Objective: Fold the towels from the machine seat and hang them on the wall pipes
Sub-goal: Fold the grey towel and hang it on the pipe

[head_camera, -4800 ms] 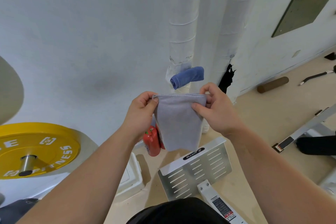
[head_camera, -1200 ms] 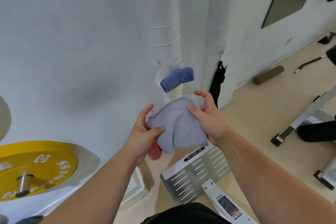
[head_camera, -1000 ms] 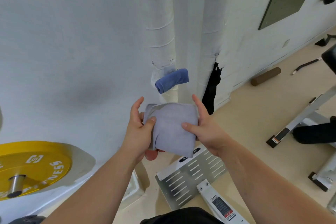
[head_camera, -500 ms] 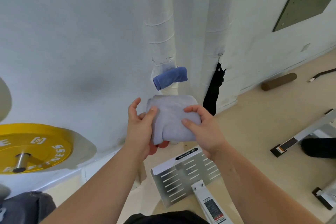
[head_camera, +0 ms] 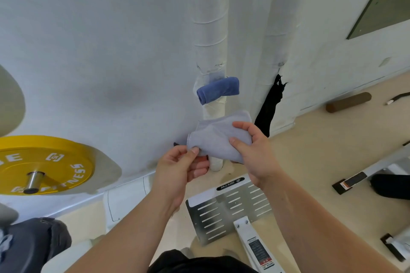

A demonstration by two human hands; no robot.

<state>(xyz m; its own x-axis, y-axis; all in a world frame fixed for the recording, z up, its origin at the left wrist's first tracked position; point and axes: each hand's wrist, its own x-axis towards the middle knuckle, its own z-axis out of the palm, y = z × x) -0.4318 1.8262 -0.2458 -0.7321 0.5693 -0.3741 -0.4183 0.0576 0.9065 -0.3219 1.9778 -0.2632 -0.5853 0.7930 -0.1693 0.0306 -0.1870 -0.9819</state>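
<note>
Holding the folded grey towel (head_camera: 218, 137) in front of the wall pipes (head_camera: 210, 29), both hands grip it. The left hand (head_camera: 177, 168) pinches its lower left corner between thumb and curled fingers. The right hand (head_camera: 255, 150) closes around its right side, thumb on top. A rolled blue towel (head_camera: 218, 90) sits on the left pipe, just above the grey one. A yellow weight plate (head_camera: 44, 164) is at the left.

White wall (head_camera: 88, 29), beige floor (head_camera: 328, 157), yellow weight plate (head_camera: 57, 168) (white lettering), slotted metal plate (head_camera: 230, 213)

Grey towel (head_camera: 218, 137) folded, held mid-air, blue towel (head_camera: 218, 90) rolled on pipe (head_camera: 209, 29)
</note>
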